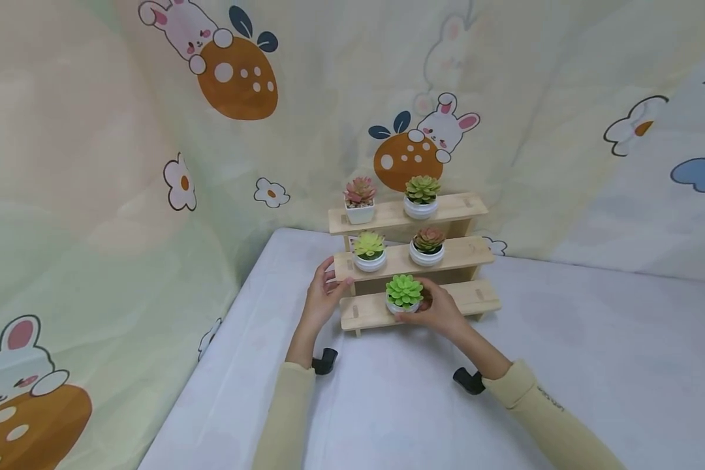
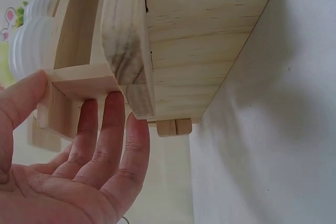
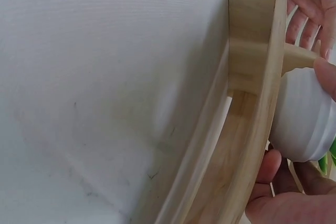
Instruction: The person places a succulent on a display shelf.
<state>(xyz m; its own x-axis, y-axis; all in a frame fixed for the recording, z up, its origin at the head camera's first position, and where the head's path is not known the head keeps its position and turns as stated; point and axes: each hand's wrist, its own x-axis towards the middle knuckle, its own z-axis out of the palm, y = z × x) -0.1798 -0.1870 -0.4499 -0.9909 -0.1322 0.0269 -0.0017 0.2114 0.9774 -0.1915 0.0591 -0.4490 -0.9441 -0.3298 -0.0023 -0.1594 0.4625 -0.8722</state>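
Note:
A three-step wooden plant stand [image 1: 464, 251] stands against the back backdrop. My left hand [image 1: 321, 301] holds the left end of its middle step; in the left wrist view, the thumb lies over the step and the fingers [image 2: 110, 140] reach beneath it. On the lowest step, my right hand [image 1: 440, 313] grips a bright green potted succulent [image 1: 404, 290] from the right side. Its white ribbed pot [image 3: 300, 116] lies between thumb and fingers in the right wrist view, with its base right at the step.
On the middle step are a yellow-green succulent [image 1: 369, 247] and a reddish-brown succulent [image 1: 427, 243]. The top step carries a pink succulent [image 1: 360, 196] in a square pot and a green succulent [image 1: 422, 192]. White cloth covers the table [image 1: 564, 365]; a printed backdrop [image 1: 323, 117] rises behind.

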